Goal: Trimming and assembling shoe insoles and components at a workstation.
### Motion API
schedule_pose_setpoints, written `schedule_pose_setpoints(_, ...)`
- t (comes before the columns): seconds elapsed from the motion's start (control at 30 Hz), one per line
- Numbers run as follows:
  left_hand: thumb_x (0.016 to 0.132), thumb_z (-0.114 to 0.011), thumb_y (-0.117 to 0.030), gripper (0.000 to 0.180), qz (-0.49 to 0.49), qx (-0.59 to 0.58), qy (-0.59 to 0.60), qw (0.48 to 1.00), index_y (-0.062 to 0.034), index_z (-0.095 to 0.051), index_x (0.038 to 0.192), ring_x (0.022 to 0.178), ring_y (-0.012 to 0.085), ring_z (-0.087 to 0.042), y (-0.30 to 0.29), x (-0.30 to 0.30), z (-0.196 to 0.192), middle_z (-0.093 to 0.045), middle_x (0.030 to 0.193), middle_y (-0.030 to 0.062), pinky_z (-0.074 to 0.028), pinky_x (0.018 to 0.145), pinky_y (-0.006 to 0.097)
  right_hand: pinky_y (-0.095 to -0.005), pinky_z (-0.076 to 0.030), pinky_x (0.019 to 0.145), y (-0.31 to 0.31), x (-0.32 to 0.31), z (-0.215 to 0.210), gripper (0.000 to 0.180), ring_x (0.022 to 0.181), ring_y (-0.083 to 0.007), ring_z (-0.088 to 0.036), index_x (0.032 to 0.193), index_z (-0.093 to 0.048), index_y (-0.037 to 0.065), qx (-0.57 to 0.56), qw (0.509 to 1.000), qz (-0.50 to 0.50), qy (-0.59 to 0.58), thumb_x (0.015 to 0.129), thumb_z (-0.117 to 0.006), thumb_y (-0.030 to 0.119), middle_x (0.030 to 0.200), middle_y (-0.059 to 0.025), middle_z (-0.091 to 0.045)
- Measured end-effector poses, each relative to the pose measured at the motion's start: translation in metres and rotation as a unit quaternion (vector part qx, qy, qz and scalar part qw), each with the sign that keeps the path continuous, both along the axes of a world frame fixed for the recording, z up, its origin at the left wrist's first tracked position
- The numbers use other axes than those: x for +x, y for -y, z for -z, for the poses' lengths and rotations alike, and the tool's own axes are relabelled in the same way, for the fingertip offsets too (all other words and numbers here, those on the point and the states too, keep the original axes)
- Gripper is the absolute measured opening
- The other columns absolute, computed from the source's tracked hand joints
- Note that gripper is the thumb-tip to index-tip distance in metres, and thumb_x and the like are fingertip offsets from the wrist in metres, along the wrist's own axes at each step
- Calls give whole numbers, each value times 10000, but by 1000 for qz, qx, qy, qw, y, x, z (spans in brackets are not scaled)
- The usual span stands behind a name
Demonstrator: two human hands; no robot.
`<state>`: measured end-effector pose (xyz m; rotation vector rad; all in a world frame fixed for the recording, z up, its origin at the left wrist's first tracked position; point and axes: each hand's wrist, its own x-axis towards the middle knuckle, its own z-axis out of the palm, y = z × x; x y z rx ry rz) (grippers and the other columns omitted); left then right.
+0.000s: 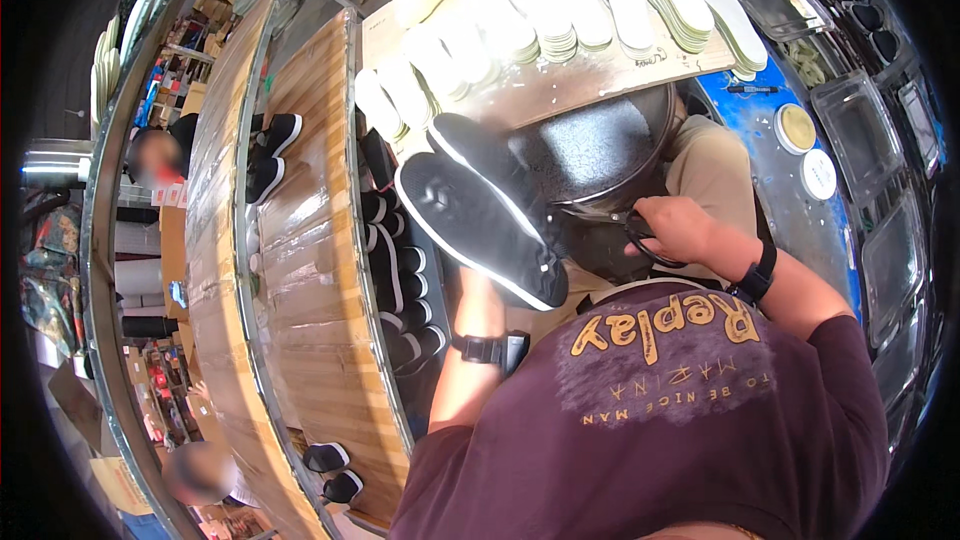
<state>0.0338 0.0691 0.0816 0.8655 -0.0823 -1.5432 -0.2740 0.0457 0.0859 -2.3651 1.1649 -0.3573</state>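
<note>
My left hand (487, 292) is mostly hidden under a pair of black shoes (480, 205) with white-edged soles, held sole up in front of my chest; a black watch sits on that wrist. My right hand (680, 228) grips black-handled scissors (640, 235) just right of the shoes' heels, above a round dark metal bowl (600, 155); it also wears a black wrist strap. My maroon shirt fills the lower right.
A wooden board (560, 85) ahead carries stacks of white insoles (560, 10). To the left a wooden conveyor (300, 270) bears black shoes (400, 280). Two round tins (797, 127) lie on blue sheeting at right. Other people sit beyond the conveyor.
</note>
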Motion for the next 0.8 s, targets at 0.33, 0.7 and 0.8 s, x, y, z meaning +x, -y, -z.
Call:
schedule_pose_setpoints(0.33,948,-553,-188,257,104,-110,343,927,-26,-598,1142,892,175,-605,10,-8,33,-635,1036,74,-523,725,304,-460,-495,643,8,-1,-4,552,722,-379,-634,817,-544,15,20,996,0,-84,749,-694,542,729,-161,-629)
schedule_pose_setpoints(0.7,938,-544,-316,380,137,37,451,881,23,-621,1093,823,178,-617,21,-12,5,-661,971,84,-510,703,311,-459,-498,624,10,9,-20,573,692,-386,-631,765,-557,24,33,998,-17,-53,739,-686,582,682,-177,-620)
schedule_pose_setpoints(0.8,965,-495,-243,311,30,21,271,962,18,-620,1079,841,192,-629,21,12,29,-664,990,105,-514,710,324,-459,-487,602,14,6,-16,535,673,-389,-623,757,-554,38,23,999,14,-41,732,-711,549,671,-168,-611)
